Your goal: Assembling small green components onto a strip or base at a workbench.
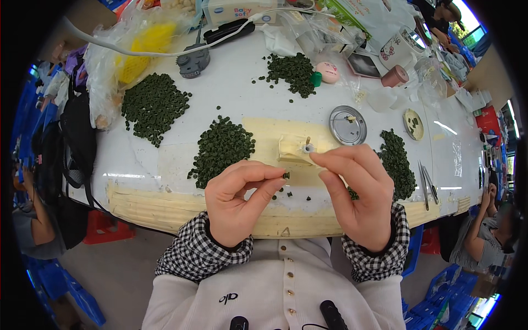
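My left hand (236, 198) pinches a small dark green round part (286, 175) between thumb and index finger, just left of centre. My right hand (360, 190) has its thumb and index finger apart, and I see nothing between them. Its index fingertip is beside a tape-wrapped block (291, 149) with a short upright pin (308, 142) on it; whether they touch I cannot tell. Left of the block lies a heap of dark green parts (223, 148). Another heap (397, 168) lies right of my right hand, and a few loose pieces are below my fingers.
Two more green heaps lie at the far left (154, 107) and far middle (291, 74). A round metal dish (347, 125) and a small yellowish dish (413, 124) stand right of the block. Metal tweezers (424, 184) lie at the right. Tape (165, 212) covers the table's front edge.
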{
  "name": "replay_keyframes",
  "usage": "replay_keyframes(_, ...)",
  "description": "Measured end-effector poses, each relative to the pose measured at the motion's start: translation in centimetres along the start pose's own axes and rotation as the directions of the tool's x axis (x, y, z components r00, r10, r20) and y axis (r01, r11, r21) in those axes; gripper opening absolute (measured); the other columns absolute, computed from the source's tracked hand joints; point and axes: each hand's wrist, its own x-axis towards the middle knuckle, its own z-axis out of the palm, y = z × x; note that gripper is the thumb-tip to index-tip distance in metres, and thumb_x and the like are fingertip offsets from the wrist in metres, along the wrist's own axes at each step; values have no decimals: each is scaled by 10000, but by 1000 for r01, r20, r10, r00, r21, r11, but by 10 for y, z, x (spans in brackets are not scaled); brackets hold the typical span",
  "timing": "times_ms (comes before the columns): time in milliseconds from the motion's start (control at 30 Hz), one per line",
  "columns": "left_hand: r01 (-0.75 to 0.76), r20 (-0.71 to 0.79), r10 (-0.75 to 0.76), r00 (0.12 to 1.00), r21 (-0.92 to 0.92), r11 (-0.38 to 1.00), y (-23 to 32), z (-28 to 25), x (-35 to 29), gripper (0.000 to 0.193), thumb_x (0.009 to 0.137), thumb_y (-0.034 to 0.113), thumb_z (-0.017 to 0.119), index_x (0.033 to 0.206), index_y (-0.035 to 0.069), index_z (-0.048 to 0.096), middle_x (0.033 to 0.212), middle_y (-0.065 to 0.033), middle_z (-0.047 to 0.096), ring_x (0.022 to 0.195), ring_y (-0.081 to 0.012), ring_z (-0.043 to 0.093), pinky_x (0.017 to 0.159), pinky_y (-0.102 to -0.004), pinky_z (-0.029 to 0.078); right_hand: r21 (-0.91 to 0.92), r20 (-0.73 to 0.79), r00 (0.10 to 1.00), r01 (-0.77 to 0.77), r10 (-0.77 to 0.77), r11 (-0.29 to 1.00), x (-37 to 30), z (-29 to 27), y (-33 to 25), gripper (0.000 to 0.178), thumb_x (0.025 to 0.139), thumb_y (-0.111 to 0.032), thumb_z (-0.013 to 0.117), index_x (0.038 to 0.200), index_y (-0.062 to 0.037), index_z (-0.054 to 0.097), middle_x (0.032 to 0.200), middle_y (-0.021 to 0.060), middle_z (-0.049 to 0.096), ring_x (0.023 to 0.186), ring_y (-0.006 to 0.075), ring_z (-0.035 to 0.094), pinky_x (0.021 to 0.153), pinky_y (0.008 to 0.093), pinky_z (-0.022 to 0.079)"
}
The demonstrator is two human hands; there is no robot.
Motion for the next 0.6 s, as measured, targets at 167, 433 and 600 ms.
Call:
replay_keyframes(167,-10,17,10,1000,-24,1000,1,1,1,201,826,-102,681,1018,-43,690,978,-117,679,870,-144,648,729,-236,528,261,172,975,-181,139,948,-24,5,-12,377,842,45,640,1218,35,622,1050,170,629,855,270,623,736,311,513)
replay_keyframes(433,-48,43,47,998,26,999,-2,0,1,207,815,-93,694,1007,-17,708,954,-112,699,845,-156,658,695,-247,510,359,118,984,-166,132,918,-34,25,-7,384,871,61,602,1254,36,604,1085,176,631,869,261,637,746,295,523)
replay_keyframes(600,-71,42,68,997,54,996,-2,0,2,207,809,-88,702,995,0,724,924,-106,710,817,-157,662,685,-250,506,293,122,991,-90,56,952,-32,23,-2,401,854,71,612,1252,33,605,1066,171,638,859,268,635,736,299,525)
